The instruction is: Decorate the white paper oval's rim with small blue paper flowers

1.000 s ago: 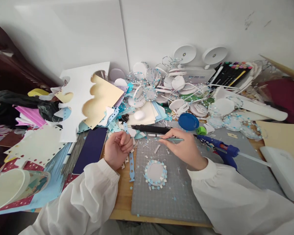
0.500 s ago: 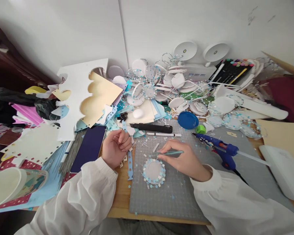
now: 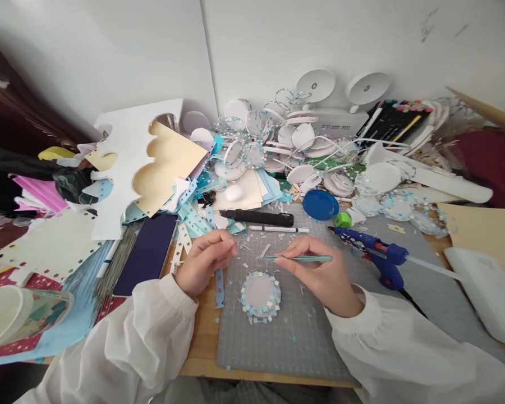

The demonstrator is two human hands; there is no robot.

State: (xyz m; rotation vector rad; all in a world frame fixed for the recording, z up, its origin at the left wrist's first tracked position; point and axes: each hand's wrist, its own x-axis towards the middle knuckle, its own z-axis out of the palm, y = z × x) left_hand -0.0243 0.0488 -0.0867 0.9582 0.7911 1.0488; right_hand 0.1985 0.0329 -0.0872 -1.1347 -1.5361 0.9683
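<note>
Between the thumb and fingers of my right hand [image 3: 315, 272] are teal tweezers [image 3: 307, 258]. Their tips point left, beside a small white paper strip [image 3: 266, 250]. My left hand [image 3: 207, 259] is closed with fingers curled against the thumb; whatever might be inside is hidden. Below the tweezers lies a round white disc [image 3: 260, 295], its rim ringed with small blue and white paper flowers. It rests on a grey cutting mat [image 3: 278, 348]. A blue punched paper strip [image 3: 219, 289] lies beside the mat's left edge, under my left hand.
A blue glue gun [image 3: 372, 252] lies right of my right hand. Behind are a black pen-like tool [image 3: 256, 217], a white pen [image 3: 280, 229], a blue lid [image 3: 320, 205] and a heap of decorated discs [image 3: 258, 132]. A dark blue phone-like slab [image 3: 146, 255] and a tub [image 3: 29, 317] sit left.
My left hand has turned from palm-up to thumb and fingers together, and moved slightly right. The tweezers now lie more level in my right hand. The whole view has shifted slightly.
</note>
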